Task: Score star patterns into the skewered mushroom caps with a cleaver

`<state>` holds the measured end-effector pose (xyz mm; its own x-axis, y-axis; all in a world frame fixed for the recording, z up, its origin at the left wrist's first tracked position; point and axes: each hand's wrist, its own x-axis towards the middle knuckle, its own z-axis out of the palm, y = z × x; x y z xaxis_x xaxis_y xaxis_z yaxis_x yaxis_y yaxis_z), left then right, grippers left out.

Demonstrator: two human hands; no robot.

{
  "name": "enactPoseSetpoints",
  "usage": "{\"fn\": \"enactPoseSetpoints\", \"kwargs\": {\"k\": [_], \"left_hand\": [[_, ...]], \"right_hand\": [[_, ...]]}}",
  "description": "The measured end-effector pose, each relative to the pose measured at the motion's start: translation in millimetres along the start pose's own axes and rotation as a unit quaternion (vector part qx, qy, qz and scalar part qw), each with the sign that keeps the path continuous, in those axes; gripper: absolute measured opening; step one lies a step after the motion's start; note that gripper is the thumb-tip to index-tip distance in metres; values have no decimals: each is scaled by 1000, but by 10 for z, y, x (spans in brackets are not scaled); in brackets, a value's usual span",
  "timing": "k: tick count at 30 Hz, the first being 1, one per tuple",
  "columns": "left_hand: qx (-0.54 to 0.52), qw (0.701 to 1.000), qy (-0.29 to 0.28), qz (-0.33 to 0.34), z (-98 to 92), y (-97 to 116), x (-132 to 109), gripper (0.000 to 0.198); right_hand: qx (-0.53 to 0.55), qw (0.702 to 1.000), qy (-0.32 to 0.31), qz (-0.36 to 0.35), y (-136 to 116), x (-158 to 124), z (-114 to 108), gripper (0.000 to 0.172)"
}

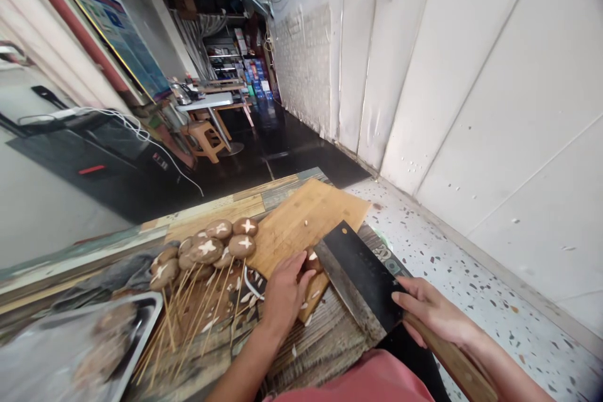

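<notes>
My left hand [288,289] is closed around a brown mushroom cap [313,260] on the wooden cutting board [301,213]; a pale cut shows on its top. In my right hand [426,308] is a cleaver [360,276] with a dark, wide blade and a wooden handle. The blade is tilted, and its edge lies close beside the mushroom; whether they touch I cannot tell. Left of the board lie several skewered mushrooms [207,250] with white cross cuts on their caps. Their thin bamboo skewers [188,320] point towards me.
A metal tray [153,314] covered with clear plastic sits at the lower left, mushrooms inside. Pale trimmings [210,326] litter the wooden table. A dark cloth [108,279] lies behind the tray. Beyond are a stool [205,138] and a small table [207,100]; a white wall [494,107] runs along the right.
</notes>
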<state>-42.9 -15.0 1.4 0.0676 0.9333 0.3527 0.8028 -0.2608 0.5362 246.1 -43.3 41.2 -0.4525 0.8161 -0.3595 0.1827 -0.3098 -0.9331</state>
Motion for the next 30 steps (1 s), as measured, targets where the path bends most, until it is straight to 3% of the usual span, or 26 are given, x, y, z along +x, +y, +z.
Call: {"fn": "enactPoseSetpoints", "kwargs": {"k": [16,25,30], "left_hand": [[-5,1000,3,10,-14,-20,0,34],[2,1000,0,13,-11,-27,-4,35],[5,1000,-4,11,-64,28,16,34]], "right_hand": [[49,998,6,-42,220,241,72,31],[103,994,-15,-33,208,461,48,30],[116,993,-21,-28,224,446,-9,32]]}}
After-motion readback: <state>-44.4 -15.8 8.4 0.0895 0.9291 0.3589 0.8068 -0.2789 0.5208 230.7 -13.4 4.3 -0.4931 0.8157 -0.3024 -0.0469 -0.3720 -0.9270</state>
